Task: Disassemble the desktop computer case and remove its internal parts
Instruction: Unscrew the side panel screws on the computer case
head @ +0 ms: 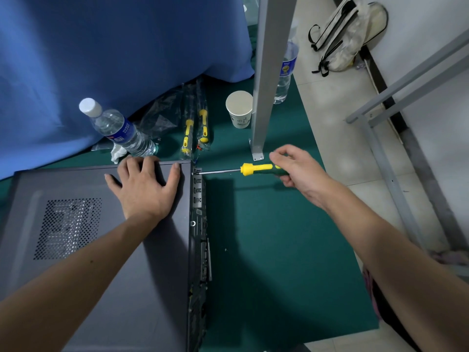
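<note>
Head view: a person's 2 bare arms reach over a green table (266, 250).
Case: the grey case (101, 250) lies on its side at the table's left, a perforated vent (67, 228) in the upward panel, its rear edge with ports facing right.
Left hand: the left hand (144, 186) lies flat on the panel near the far right corner, fingers straight and spread, grasping nothing.
Right hand: the right hand (297, 168) has its fingers curled round the handle of a yellow-and-green screwdriver (256, 169).
Screwdriver: held level, its shaft points left and the tip meets the top of the case's rear edge.
Behind the case: a water bottle (119, 130) leans by a blue cloth (114, 47); 2 bagged screwdrivers (195, 130) lie side by side; a paper cup (239, 109) stands beside a grey post (266, 72).
Further back: a 2nd bottle (286, 69) stands behind the post.
Floor: a pale bag (347, 36) rests against the wall.
</note>
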